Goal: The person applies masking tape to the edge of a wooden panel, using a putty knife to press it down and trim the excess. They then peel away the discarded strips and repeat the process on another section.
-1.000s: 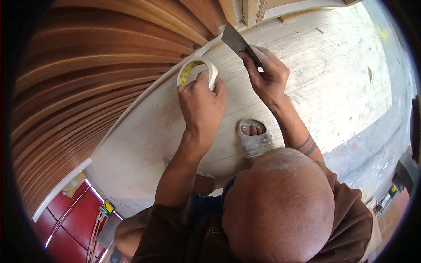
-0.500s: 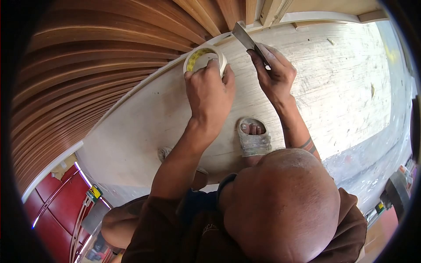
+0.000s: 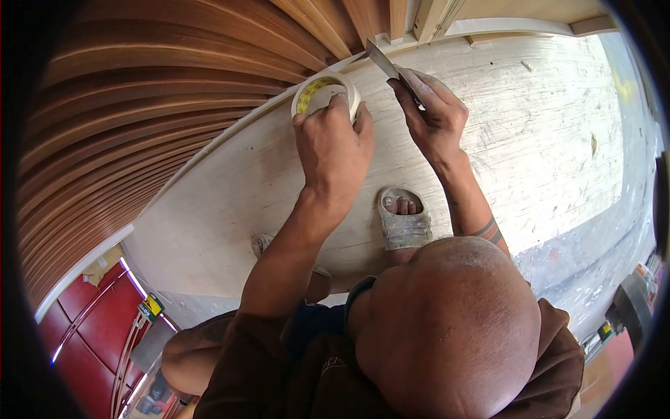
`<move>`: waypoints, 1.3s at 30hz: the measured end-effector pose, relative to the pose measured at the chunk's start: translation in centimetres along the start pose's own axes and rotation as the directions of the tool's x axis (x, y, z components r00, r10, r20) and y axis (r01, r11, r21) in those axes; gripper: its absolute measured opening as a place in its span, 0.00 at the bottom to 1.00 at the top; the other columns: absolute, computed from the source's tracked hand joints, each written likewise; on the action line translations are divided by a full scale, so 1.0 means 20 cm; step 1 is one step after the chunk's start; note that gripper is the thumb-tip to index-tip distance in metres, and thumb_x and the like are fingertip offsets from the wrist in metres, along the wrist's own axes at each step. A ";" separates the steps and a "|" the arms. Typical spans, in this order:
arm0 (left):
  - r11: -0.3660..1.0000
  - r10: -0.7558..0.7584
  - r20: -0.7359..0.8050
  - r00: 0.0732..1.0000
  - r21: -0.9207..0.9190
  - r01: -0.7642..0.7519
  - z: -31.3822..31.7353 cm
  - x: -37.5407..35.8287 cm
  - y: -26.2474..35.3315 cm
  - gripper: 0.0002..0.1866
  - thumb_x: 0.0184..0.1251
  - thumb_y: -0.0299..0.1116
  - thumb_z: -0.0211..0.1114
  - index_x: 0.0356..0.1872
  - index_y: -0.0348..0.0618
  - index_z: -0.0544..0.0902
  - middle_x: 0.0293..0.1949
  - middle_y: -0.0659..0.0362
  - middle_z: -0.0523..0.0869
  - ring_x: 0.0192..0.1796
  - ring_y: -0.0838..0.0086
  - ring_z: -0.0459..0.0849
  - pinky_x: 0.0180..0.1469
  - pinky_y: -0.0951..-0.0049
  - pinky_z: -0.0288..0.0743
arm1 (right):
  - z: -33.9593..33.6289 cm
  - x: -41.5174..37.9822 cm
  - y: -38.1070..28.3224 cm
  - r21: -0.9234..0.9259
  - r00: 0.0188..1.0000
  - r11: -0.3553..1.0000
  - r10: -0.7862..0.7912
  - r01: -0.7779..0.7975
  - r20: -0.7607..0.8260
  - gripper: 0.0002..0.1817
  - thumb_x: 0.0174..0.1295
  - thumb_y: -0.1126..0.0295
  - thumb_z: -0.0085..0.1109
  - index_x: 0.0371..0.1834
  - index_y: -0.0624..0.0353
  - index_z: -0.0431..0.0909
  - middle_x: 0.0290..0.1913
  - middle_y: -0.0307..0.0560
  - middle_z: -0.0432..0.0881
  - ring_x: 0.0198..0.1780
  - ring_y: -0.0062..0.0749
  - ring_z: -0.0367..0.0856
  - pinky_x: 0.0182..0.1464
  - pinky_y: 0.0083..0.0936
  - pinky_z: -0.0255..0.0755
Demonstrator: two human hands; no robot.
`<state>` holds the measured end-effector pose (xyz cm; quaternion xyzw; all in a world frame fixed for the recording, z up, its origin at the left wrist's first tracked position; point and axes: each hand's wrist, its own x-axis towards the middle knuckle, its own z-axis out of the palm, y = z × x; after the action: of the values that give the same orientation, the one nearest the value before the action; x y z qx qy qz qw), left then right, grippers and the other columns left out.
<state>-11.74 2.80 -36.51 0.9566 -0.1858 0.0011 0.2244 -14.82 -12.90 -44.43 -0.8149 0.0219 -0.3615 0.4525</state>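
Note:
A roll of cream tape with a yellow inner core is gripped by my left hand, at the edge of the brown slatted wood panel. My right hand pinches a flat metal scraper; its blade points up and left toward a pale strip along the foot of the slats. The scraper tip looks close to that strip, but whether they touch I cannot tell. Part of the scraper is hidden by my fingers.
Pale wooden boarding lies underfoot, with a sandalled foot on it. A wooden frame stands at the top. Red panels are at the lower left. Paint-marked grey sheeting shows at the right.
My right hand and the scraper have shifted slightly left, and the blade is tilted further over to the left. My left hand and the tape roll have hardly moved.

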 end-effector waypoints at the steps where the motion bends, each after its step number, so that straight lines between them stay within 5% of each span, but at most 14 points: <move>1: 1.000 -0.005 0.008 1.000 -0.005 0.005 0.00 0.00 0.00 0.11 0.70 0.32 0.70 0.32 0.34 0.86 0.23 0.44 0.88 0.30 0.48 0.89 0.54 0.53 0.75 | 0.00 0.00 0.00 -0.014 1.000 1.000 -0.014 0.014 -0.004 0.19 0.60 0.77 0.78 0.56 0.57 0.91 0.45 0.51 0.93 0.40 0.41 0.92 0.42 0.32 0.85; 7: 1.000 0.026 -0.003 1.000 -0.007 -0.026 0.00 -0.01 -0.01 0.10 0.70 0.33 0.70 0.33 0.35 0.86 0.24 0.44 0.88 0.32 0.48 0.89 0.55 0.51 0.74 | 0.03 -0.01 -0.02 -0.101 0.992 0.987 -0.126 0.123 -0.029 0.20 0.58 0.81 0.79 0.56 0.62 0.91 0.44 0.52 0.93 0.38 0.38 0.93 0.40 0.28 0.85; 17: 0.999 -0.036 0.040 0.999 0.002 0.036 0.03 -0.02 -0.05 0.10 0.69 0.34 0.71 0.33 0.37 0.86 0.26 0.44 0.89 0.34 0.48 0.90 0.56 0.50 0.73 | 0.07 -0.01 -0.04 -0.076 0.992 0.993 -0.097 0.092 -0.075 0.22 0.57 0.81 0.79 0.56 0.59 0.91 0.45 0.50 0.93 0.40 0.39 0.93 0.42 0.30 0.86; 30: 0.998 0.061 0.042 0.997 -0.027 -0.059 0.02 -0.05 -0.09 0.09 0.69 0.33 0.71 0.33 0.36 0.86 0.24 0.45 0.88 0.34 0.50 0.89 0.57 0.52 0.72 | 0.11 0.01 -0.07 -0.164 0.984 0.975 -0.162 0.149 -0.070 0.17 0.58 0.81 0.79 0.52 0.61 0.91 0.43 0.51 0.93 0.40 0.40 0.94 0.42 0.29 0.86; 32: 0.994 0.075 0.004 0.997 -0.077 -0.074 0.02 -0.05 -0.09 0.12 0.69 0.34 0.72 0.31 0.34 0.85 0.24 0.40 0.87 0.31 0.43 0.88 0.56 0.48 0.75 | 0.10 0.00 -0.08 -0.155 0.984 0.976 -0.163 0.151 -0.069 0.17 0.58 0.81 0.79 0.51 0.61 0.91 0.43 0.51 0.93 0.40 0.40 0.94 0.42 0.29 0.86; 39: 0.995 0.050 0.007 0.999 -0.086 -0.049 0.00 -0.05 -0.08 0.12 0.68 0.33 0.72 0.29 0.34 0.85 0.23 0.40 0.87 0.30 0.43 0.88 0.55 0.49 0.76 | 0.01 -0.01 -0.11 -0.222 0.990 0.971 -0.109 0.087 -0.088 0.16 0.59 0.81 0.79 0.51 0.62 0.92 0.43 0.51 0.93 0.38 0.37 0.94 0.40 0.28 0.86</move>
<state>-12.01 4.53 -37.29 0.9412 -0.2105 -0.0056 0.2642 -15.53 -11.43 -43.01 -0.8405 0.0437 -0.4192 0.3405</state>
